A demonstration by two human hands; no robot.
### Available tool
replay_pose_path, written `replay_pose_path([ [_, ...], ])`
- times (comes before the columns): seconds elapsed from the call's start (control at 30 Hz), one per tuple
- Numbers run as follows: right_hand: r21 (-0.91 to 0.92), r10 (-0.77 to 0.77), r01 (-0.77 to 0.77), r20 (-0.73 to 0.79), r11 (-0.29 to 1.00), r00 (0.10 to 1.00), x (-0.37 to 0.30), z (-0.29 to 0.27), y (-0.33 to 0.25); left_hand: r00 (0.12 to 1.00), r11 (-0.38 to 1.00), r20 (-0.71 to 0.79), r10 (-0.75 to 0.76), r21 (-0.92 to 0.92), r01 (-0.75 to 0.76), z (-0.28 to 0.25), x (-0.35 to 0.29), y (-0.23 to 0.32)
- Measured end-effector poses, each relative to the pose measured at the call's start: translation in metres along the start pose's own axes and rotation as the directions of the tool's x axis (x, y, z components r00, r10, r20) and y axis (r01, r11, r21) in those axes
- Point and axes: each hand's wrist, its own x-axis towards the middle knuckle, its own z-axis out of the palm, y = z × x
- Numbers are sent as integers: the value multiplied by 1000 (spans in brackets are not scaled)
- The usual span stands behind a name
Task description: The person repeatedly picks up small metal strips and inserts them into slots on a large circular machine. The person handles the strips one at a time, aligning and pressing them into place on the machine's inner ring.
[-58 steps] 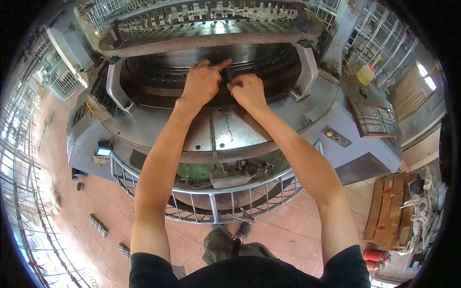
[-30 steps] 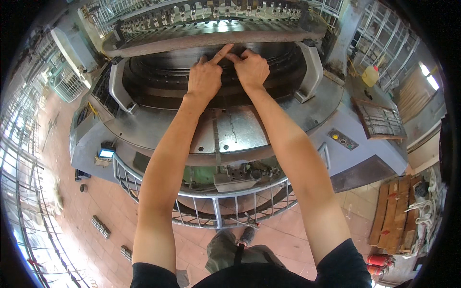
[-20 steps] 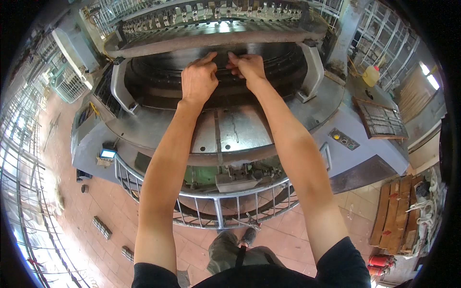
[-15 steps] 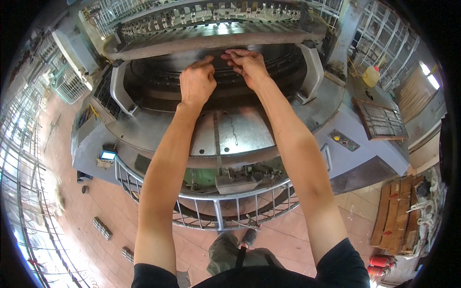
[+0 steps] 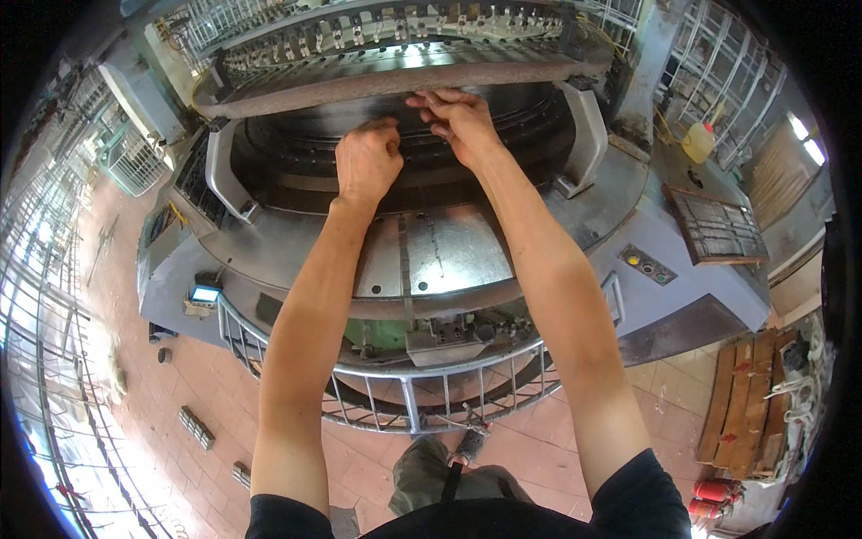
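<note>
At the upper middle of the head view: large circular knitting machine (image 5: 431, 260), grey metal, ringed below by a rail guard (image 5: 404, 395). Left hand (image 5: 366, 162), curled into a loose fist, knuckles against the dark needle cylinder (image 5: 287, 153). Right hand (image 5: 460, 121), fingers pinched together at the cylinder's upper rim; what they pinch is too small to tell. Yellow jug (image 5: 699, 140) far right.

Two bare hands reach into one large circular knitting machine (image 5: 449, 260): the left hand (image 5: 366, 162) and the right hand (image 5: 462, 121), whose fingers (image 5: 431, 99) lie against its dark cylinder. Two grey curved support legs stand outside the fingers, one (image 5: 224, 175) to their left and one (image 5: 582, 135) to their right. Well right of the fingers are one yellow jug (image 5: 698, 141) and one dark metal grate (image 5: 718, 226), and far below them one railing (image 5: 404, 395) curves round the machine.
</note>
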Motion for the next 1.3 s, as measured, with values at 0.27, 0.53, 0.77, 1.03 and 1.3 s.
replay_pose_path([
  [0.27,-72,-5,3,-33,997,999,1,0,-1,997,999,61,-48,3,48,-2,1,2],
  [0.53,107,51,-54,25,993,998,1,5,5,998,999,42,-48,24,47,4,0,2],
  [0.77,-501,-278,81,-331,861,902,-63,-14,-9,995,994,89,-45,-91,53,3,0,3],
  [1.03,-909,-347,2,-157,418,925,-252,20,-10,831,895,552,65,-400,196,-68,-6,4],
  [1.3,-896,-512,33,-222,442,830,-267,-2,-18,891,923,367,267,-363,-127,-61,-14,-11],
])
